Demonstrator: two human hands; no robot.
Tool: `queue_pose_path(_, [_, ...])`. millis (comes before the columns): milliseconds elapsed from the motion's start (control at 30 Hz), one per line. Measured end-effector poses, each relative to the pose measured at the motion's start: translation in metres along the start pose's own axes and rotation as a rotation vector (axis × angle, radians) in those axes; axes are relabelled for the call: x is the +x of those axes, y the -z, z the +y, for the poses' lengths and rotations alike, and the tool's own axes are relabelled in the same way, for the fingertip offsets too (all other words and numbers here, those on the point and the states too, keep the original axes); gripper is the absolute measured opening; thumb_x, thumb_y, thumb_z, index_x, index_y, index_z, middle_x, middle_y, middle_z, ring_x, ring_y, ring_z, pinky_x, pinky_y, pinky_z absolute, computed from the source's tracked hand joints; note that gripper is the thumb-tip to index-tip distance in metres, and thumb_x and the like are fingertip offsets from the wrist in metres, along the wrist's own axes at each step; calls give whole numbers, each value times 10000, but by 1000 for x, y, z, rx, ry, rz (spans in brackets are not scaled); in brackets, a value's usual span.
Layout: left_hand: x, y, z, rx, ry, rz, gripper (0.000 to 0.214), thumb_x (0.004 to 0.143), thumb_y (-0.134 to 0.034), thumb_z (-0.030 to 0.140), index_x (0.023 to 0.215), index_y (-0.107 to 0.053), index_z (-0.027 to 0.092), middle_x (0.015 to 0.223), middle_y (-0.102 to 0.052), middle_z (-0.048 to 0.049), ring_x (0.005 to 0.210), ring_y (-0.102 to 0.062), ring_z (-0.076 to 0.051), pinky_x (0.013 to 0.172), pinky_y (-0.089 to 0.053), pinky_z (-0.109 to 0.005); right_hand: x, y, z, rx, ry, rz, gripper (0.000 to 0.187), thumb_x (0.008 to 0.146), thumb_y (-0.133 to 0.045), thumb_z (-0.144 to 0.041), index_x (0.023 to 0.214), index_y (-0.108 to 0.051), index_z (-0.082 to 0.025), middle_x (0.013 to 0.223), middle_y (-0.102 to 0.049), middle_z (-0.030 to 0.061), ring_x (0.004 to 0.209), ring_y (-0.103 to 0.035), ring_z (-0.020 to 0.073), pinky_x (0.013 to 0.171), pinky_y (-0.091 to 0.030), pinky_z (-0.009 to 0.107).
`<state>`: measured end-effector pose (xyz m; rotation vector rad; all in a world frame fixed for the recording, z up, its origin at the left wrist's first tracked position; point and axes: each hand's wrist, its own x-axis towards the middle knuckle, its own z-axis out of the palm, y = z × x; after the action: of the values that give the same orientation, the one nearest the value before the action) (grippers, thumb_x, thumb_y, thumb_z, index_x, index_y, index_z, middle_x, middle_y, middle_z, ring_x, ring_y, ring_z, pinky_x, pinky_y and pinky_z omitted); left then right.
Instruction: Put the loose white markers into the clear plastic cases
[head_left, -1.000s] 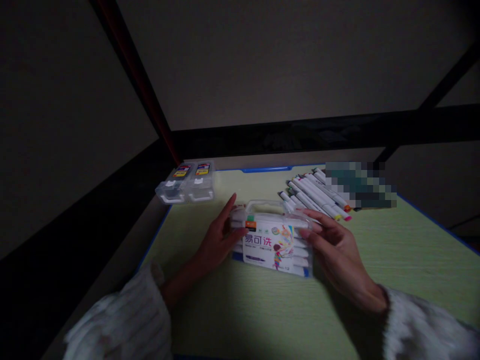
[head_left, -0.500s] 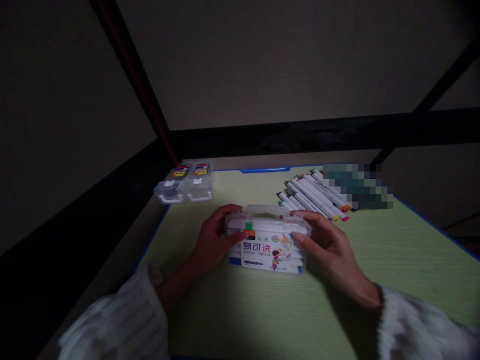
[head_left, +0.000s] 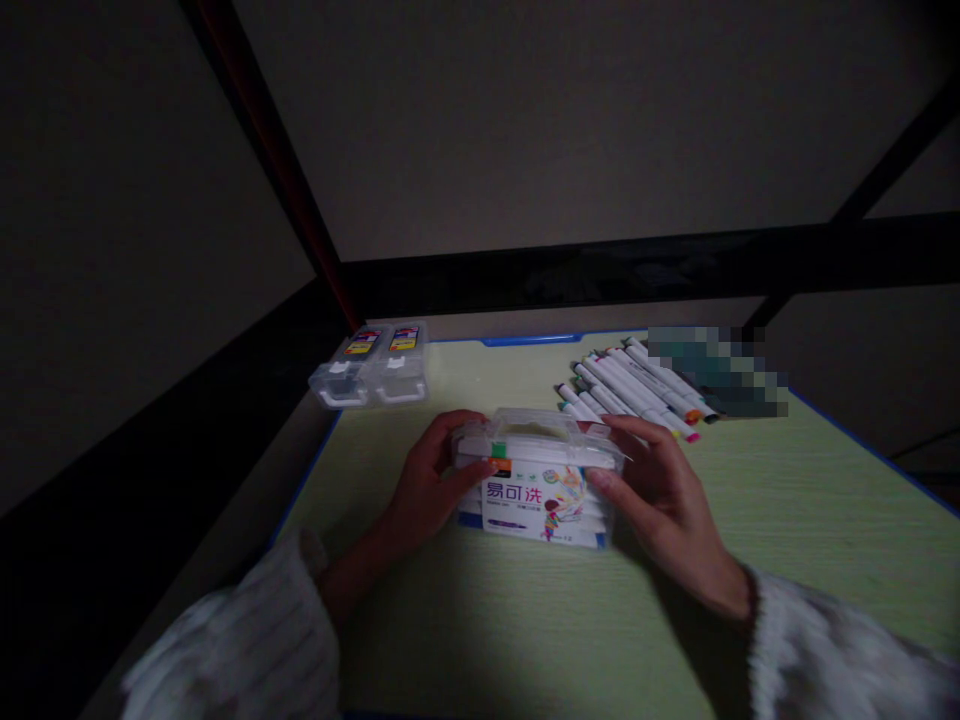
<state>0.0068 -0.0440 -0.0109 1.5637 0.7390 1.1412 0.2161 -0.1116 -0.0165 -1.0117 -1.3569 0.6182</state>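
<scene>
A clear plastic marker case (head_left: pixel 536 500) with a printed white label and a carry handle on top stands at the middle of the table. White markers with blue ends show through its sides. My left hand (head_left: pixel 431 475) grips its left end, thumb on the front and fingers over the top edge. At the other end, my right hand (head_left: pixel 664 500) holds the case, its thumb pressed to the front near the label and its fingers at the top right corner. The back of the case is hidden from me.
Behind the case to the right lies a pile of white markers (head_left: pixel 637 385) with coloured ends, beside a blurred-out dark green patch (head_left: pixel 720 370). Two clear plastic cases (head_left: pixel 401 380) lie at the table's far left corner. The pale green table (head_left: pixel 487 630) has a blue edge.
My right index finger has shifted slightly at the case's top right corner. Both hands stay on the case, which has hardly moved.
</scene>
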Motion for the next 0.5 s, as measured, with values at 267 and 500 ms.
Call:
queue_pose_path(267, [-3,1,0,170,-161,-5,328,730,-667,215,1046,-580,217,1073,-576,-33,948,-563,-165,751,-477,-220,1,1,0,-83,57,-8,333,795,-609,-233,1116,-557,-305,1075,-644,12,929,-619,177,755,-531,307])
queue_pose_path(500, [-2,1,-2,115,-77,3,476,703,-689,218,1152,-532,225,1133,-582,-45,977,-577,-179,815,-486,-258,2,1,1,-124,35,0,379,770,-633,-256,1140,-562,-294,1131,-633,20,995,-608,200,809,-529,346])
